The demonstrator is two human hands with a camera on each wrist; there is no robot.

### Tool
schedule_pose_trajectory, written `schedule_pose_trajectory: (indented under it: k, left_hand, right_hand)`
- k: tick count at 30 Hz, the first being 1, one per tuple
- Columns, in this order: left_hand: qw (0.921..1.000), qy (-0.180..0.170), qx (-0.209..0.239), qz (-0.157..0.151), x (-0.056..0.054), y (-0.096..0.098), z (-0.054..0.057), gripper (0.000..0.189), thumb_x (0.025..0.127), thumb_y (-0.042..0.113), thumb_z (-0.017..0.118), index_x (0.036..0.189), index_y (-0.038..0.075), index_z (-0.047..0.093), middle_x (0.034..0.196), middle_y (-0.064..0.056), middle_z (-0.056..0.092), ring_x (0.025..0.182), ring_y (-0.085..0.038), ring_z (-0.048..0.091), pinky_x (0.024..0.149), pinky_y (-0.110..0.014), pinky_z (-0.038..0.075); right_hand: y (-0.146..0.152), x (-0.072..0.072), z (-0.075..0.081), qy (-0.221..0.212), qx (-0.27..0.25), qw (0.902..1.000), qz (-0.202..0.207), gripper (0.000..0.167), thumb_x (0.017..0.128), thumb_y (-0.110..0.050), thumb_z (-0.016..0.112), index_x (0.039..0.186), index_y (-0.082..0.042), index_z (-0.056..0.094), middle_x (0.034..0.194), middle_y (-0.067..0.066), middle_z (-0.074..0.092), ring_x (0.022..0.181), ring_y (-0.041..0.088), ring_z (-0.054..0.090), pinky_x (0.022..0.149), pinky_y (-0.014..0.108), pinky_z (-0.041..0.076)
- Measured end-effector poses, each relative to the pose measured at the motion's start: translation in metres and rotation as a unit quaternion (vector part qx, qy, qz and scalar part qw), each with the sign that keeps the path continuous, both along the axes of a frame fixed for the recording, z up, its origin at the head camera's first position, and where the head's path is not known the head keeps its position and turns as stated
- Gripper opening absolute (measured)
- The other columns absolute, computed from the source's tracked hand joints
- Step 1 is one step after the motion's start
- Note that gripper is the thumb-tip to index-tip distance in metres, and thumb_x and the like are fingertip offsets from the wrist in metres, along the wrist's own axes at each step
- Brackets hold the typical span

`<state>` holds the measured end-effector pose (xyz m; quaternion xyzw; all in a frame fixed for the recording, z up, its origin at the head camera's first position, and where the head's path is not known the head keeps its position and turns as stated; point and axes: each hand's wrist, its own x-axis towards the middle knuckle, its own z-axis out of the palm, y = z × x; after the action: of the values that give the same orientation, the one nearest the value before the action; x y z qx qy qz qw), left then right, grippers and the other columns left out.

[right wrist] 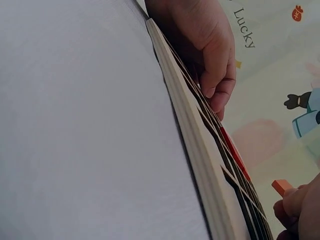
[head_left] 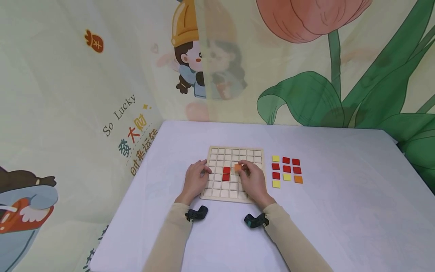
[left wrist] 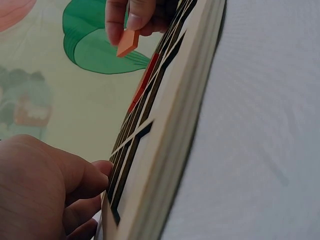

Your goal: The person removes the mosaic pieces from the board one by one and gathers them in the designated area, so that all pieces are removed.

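A square wooden grid board (head_left: 217, 195) lies on the table, with two red square tiles (head_left: 226, 173) set one behind the other near its middle. My right hand (head_left: 254, 183) pinches an orange square tile (head_left: 237, 167) between thumb and fingers, over the board to the right of the red pair. In the left wrist view, that orange tile (left wrist: 128, 43) is tilted and raised above the grid. At the board's left edge rests my left hand (head_left: 196, 177), its fingers loosely bent and fingertips right at the rim. The right wrist view shows these fingers (right wrist: 218, 85) against the grid.
Loose tiles lie on the white table (head_left: 343, 196) right of the board: several red tiles (head_left: 286, 169), three yellow ones (head_left: 287, 177) and one orange tile (head_left: 298, 179). A printed curtain (head_left: 299, 56) hangs behind the table and along its left side.
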<state>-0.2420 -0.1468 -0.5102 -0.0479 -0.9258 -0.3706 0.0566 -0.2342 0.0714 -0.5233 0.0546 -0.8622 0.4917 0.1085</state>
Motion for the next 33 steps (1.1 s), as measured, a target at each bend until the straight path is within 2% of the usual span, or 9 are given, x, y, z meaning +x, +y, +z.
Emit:
schedule_pose_trajectory:
  k: [5,12,15,19,24,28,33]
  left_hand:
    - [1.0,0.001,-0.002,-0.002,0.0,0.001,0.0,0.013,0.09,0.003,0.057,0.087,0.012,0.066,0.143,-0.01,0.052,0.141,-0.029,0.036,0.122,-0.046,0.015]
    - [1.0,-0.003,-0.001,0.003,0.001,0.002,0.0,0.012,0.09,0.003,0.058,0.087,0.011,0.066,0.144,-0.01,0.051,0.142,-0.03,0.035,0.122,-0.045,0.014]
    - [1.0,-0.004,-0.003,0.003,0.001,0.001,0.0,0.013,0.09,0.003,0.057,0.087,0.012,0.066,0.144,-0.01,0.051,0.141,-0.029,0.035,0.122,-0.045,0.014]
    - [1.0,0.002,-0.003,0.003,0.001,0.0,0.001,0.013,0.09,0.003,0.057,0.087,0.012,0.065,0.143,-0.01,0.052,0.141,-0.03,0.036,0.122,-0.046,0.015]
    - [1.0,-0.004,0.004,0.004,0.002,-0.001,0.001,0.012,0.09,0.003,0.057,0.087,0.011,0.065,0.144,-0.011,0.051,0.141,-0.03,0.035,0.122,-0.046,0.014]
    - [0.9999,-0.011,0.007,0.004,0.003,-0.001,0.0,0.012,0.09,0.003,0.057,0.087,0.011,0.065,0.145,-0.011,0.05,0.142,-0.03,0.034,0.122,-0.045,0.013]
    - [1.0,-0.006,0.007,-0.001,0.002,0.001,0.002,0.012,0.09,0.003,0.057,0.086,0.011,0.065,0.145,-0.011,0.051,0.142,-0.03,0.034,0.122,-0.046,0.013]
  right_hand:
    - [0.002,0.001,0.001,0.002,-0.025,0.9997,-0.003,0.029,0.091,-0.009,0.067,0.12,-0.013,0.064,0.096,0.001,0.063,0.085,0.017,0.053,0.073,0.031,0.05]
    - [0.006,0.002,0.004,-0.017,-0.021,0.9996,0.003,0.029,0.092,-0.012,0.066,0.121,-0.013,0.065,0.099,0.001,0.064,0.089,0.017,0.055,0.077,0.031,0.052]
    - [0.008,0.005,0.008,-0.031,-0.021,0.9993,0.002,0.029,0.093,-0.013,0.066,0.122,-0.014,0.065,0.098,0.001,0.063,0.086,0.017,0.056,0.076,0.031,0.053]
    - [0.012,0.01,0.012,-0.029,-0.017,0.9994,0.004,0.028,0.092,-0.013,0.066,0.121,-0.013,0.066,0.096,0.0,0.063,0.083,0.016,0.057,0.072,0.029,0.054]
    - [0.014,0.016,0.016,-0.02,-0.001,0.9997,0.013,0.029,0.091,-0.01,0.067,0.12,-0.012,0.066,0.097,0.001,0.064,0.087,0.016,0.057,0.074,0.029,0.055]
    - [0.016,0.02,0.019,-0.032,0.014,0.9993,0.014,0.03,0.091,-0.011,0.067,0.121,-0.013,0.066,0.097,0.0,0.064,0.088,0.017,0.056,0.073,0.027,0.055]
    - [0.022,0.027,0.023,-0.054,0.022,0.9983,0.01,0.029,0.091,-0.016,0.068,0.12,-0.014,0.066,0.093,-0.002,0.062,0.081,0.017,0.053,0.064,0.023,0.049]
